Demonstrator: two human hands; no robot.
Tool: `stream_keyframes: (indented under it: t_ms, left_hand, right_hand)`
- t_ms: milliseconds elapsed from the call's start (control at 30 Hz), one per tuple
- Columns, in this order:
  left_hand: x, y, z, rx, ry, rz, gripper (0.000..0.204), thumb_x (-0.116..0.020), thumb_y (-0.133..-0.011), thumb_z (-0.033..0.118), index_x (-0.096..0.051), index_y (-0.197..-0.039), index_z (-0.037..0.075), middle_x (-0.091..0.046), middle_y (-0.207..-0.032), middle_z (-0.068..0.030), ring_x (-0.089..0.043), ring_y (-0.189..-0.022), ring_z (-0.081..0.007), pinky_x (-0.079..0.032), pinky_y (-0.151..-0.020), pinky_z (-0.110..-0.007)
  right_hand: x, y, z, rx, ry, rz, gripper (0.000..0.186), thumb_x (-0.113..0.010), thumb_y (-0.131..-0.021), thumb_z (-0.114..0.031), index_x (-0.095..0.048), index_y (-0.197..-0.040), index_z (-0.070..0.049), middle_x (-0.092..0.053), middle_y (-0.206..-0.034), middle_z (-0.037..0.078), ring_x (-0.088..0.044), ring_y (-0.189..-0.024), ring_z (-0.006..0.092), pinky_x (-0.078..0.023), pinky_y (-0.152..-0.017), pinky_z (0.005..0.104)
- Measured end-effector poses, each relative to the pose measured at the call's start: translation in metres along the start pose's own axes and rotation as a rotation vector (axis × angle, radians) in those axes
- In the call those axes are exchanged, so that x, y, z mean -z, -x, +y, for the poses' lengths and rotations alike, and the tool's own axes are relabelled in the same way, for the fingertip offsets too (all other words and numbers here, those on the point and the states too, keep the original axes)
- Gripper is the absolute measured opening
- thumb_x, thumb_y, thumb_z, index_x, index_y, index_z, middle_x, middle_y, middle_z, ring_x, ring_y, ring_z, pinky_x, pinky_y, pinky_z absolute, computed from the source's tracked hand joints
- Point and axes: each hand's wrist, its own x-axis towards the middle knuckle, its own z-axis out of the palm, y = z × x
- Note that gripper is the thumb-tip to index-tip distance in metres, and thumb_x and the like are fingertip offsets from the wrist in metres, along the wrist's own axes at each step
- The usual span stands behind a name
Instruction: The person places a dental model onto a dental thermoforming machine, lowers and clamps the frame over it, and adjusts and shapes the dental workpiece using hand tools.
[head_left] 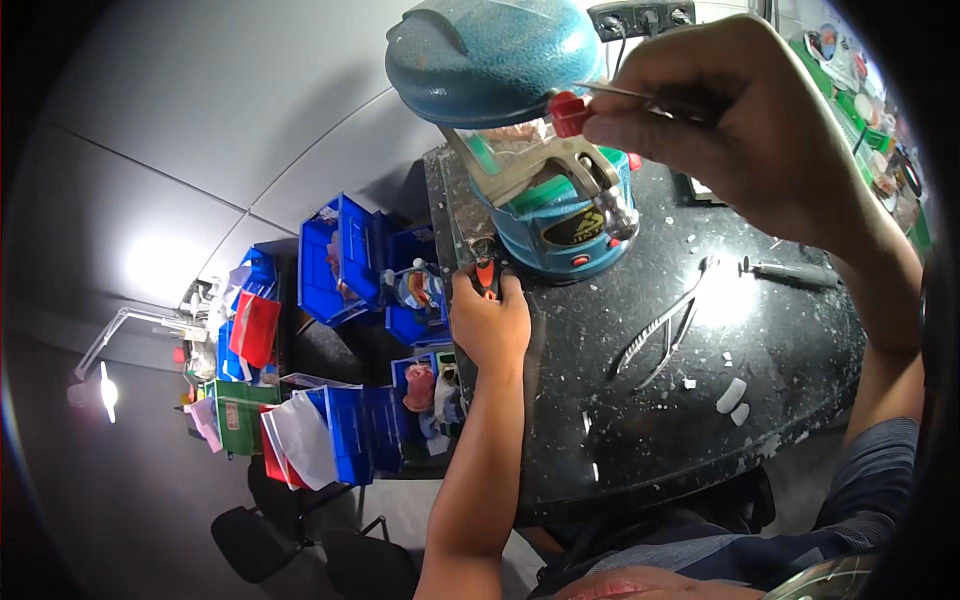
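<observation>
My left hand [490,318] is closed around the orange-and-black handles of a pair of pliers [485,272] at the table's left side, their metal head pointing away from me. My right hand [700,120] is raised in front of a blue machine with a domed top [495,60]. Its fingers pinch a thin pointed metal tool [618,91], whose tip points left. Right by the thumb tip is a red piece [570,114]; I cannot tell whether it is held or belongs to the machine. A metal clamp frame [540,170] shows below the dome.
On the black speckled table [560,420] lie metal forceps-like pliers [665,335], a grey handpiece [795,273] and white fragments [732,395]. Blue bins [340,260] with small items line the left. Green trays [865,125] stand far right, and a power strip [645,17] behind.
</observation>
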Motion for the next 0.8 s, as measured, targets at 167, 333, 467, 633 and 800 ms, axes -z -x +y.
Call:
stream_keyframes:
  t_ms: [167, 333, 467, 633, 800]
  left_hand:
    - [0.006, -0.002, 0.003, 0.021, -0.007, -0.003, 0.033, -0.071, -0.08, 0.022, -0.062, -0.106, 0.003, -0.071, -0.089, -0.0144, -0.068, -0.085, -0.0361, -0.051, -0.077, -0.046]
    - [0.008, -0.002, 0.0, 0.033, -0.055, 0.003, 0.035, -0.071, -0.081, 0.024, -0.062, -0.107, 0.003, -0.07, -0.087, -0.0144, -0.068, -0.084, -0.0364, -0.051, -0.077, -0.046]
    - [0.006, 0.0, 0.001, 0.001, -0.059, 0.006, 0.033, -0.07, -0.08, 0.023, -0.063, -0.106, 0.003, -0.07, -0.086, -0.0146, -0.068, -0.083, -0.0364, -0.052, -0.077, -0.046]
    - [0.008, 0.0, 0.004, -0.01, -0.04, 0.026, 0.033, -0.07, -0.08, 0.023, -0.065, -0.105, 0.002, -0.072, -0.088, -0.0147, -0.069, -0.083, -0.0346, -0.052, -0.077, -0.044]
    - [0.005, -0.001, 0.009, -0.017, -0.101, 0.046, 0.033, -0.071, -0.08, 0.025, -0.067, -0.104, 0.003, -0.072, -0.09, -0.0139, -0.07, -0.084, -0.034, -0.053, -0.078, -0.043]
  right_hand:
    - [0.013, 0.005, -0.003, 0.052, -0.081, -0.242, 0.01, -0.068, -0.094, -0.005, -0.068, -0.098, 0.004, -0.071, -0.088, 0.012, -0.067, -0.075, 0.014, -0.051, -0.065, 0.0256]
    - [0.031, 0.068, -0.022, -0.105, 0.165, -0.145, 0.022, -0.06, -0.083, 0.007, -0.069, -0.102, 0.003, -0.066, -0.093, 0.011, -0.06, -0.078, 0.0157, -0.044, -0.068, 0.0287]
    - [0.019, 0.121, -0.016, -0.192, 0.152, -0.27, 0.025, -0.062, -0.086, 0.001, -0.065, -0.111, 0.002, -0.064, -0.1, 0.017, -0.067, -0.085, 0.0333, -0.053, -0.073, 0.0398]
    - [0.005, 0.165, 0.006, -0.123, 0.145, -0.366, 0.037, -0.071, -0.082, 0.001, -0.066, -0.118, -0.004, -0.061, -0.108, 0.016, -0.063, -0.092, 0.0339, -0.052, -0.08, 0.0416]
    - [-0.02, 0.188, 0.053, 0.068, 0.221, -0.343, 0.035, -0.071, -0.08, -0.002, -0.068, -0.114, -0.007, -0.061, -0.104, 0.012, -0.06, -0.09, 0.0306, -0.049, -0.075, 0.0411]
